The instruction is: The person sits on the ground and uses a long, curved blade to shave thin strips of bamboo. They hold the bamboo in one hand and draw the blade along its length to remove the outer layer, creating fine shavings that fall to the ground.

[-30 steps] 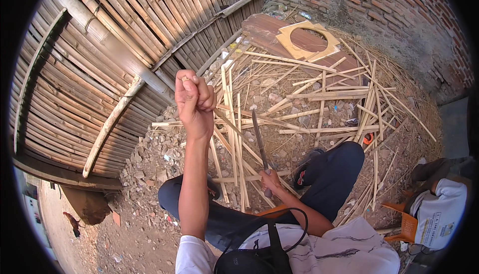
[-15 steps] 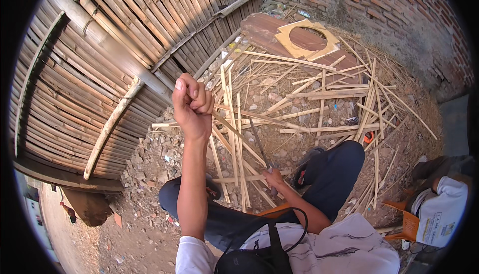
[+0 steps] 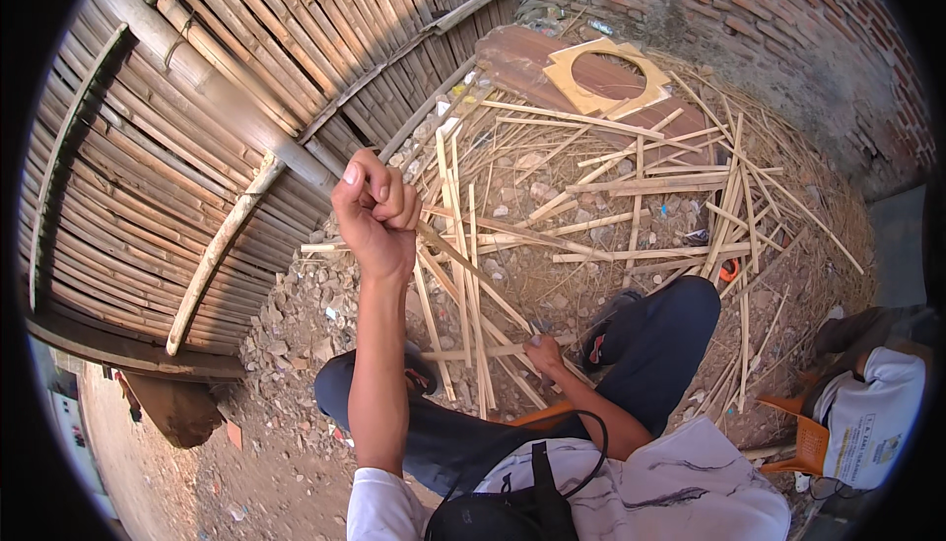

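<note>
My left hand (image 3: pixel 377 208) is raised at the middle left, its fingers curled closed around the upper end of a thin bamboo strip (image 3: pixel 463 265). From that fist the strip slants down toward my right hand (image 3: pixel 544 352), which is low between my knees. My right hand is closed on a knife (image 3: pixel 534 328); its blade can hardly be made out now against the strip. Other pale bamboo strips (image 3: pixel 455 216) lie on the ground just beyond and beneath both hands.
A bamboo-slat wall (image 3: pixel 236 117) rises at the left, a brick wall (image 3: pixel 729 9) at the back right. A board with a round hole (image 3: pixel 562 78) rests on a brown panel (image 3: pixel 512 66). Stony rubble (image 3: pixel 296 344) covers the ground. Another person (image 3: pixel 877 413) sits at the right by an orange chair (image 3: pixel 810 442).
The knife in my right hand has swung from standing clear of the strip to where its blade hardly shows. My left hand has shifted slightly left, still gripping the strip.
</note>
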`<act>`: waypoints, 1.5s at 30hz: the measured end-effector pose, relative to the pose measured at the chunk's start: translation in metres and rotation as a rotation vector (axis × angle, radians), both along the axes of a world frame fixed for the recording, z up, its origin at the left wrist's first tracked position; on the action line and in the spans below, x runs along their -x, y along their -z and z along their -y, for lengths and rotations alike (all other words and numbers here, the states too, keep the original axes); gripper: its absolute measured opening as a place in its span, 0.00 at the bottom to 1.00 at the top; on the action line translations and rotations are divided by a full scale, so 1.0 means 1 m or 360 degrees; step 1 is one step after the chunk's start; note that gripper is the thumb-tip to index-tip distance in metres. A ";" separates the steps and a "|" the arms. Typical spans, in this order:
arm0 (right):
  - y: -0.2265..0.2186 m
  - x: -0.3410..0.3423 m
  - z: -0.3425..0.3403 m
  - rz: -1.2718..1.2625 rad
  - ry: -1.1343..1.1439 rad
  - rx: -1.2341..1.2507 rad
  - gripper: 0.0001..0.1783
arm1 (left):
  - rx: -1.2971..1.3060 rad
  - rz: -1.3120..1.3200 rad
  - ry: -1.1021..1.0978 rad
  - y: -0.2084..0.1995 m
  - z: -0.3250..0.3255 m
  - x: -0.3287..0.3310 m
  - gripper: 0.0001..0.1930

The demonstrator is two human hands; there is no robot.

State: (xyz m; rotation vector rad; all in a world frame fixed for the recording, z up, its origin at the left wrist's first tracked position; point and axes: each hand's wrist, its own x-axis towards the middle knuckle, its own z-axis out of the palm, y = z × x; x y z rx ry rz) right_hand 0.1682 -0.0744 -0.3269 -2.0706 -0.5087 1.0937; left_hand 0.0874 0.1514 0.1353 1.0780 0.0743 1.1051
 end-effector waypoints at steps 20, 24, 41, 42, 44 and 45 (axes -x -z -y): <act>-0.013 0.014 -0.013 0.0102 -0.0045 -0.0702 0.13 | 0.0030 0.0015 0.0043 0.001 0.002 0.007 0.22; 0.009 0.012 -0.002 -0.0042 -0.0027 -0.0273 0.14 | -0.0007 -0.0035 0.0035 -0.002 0.007 0.001 0.22; 0.031 -0.008 0.005 -0.0043 -0.0191 0.0068 0.11 | -0.0036 0.0018 0.0176 -0.004 0.010 0.000 0.21; 0.040 -0.014 0.010 -0.0116 -0.0180 0.0191 0.10 | -0.0028 0.0040 0.0213 -0.003 0.011 -0.001 0.21; 0.024 -0.012 0.013 -0.0264 -0.0071 0.0240 0.10 | -0.0057 0.0028 0.0200 0.003 0.011 0.004 0.21; 0.013 -0.008 0.008 -0.0381 0.0012 0.0151 0.10 | -0.0075 0.0027 0.0195 0.004 0.011 0.005 0.21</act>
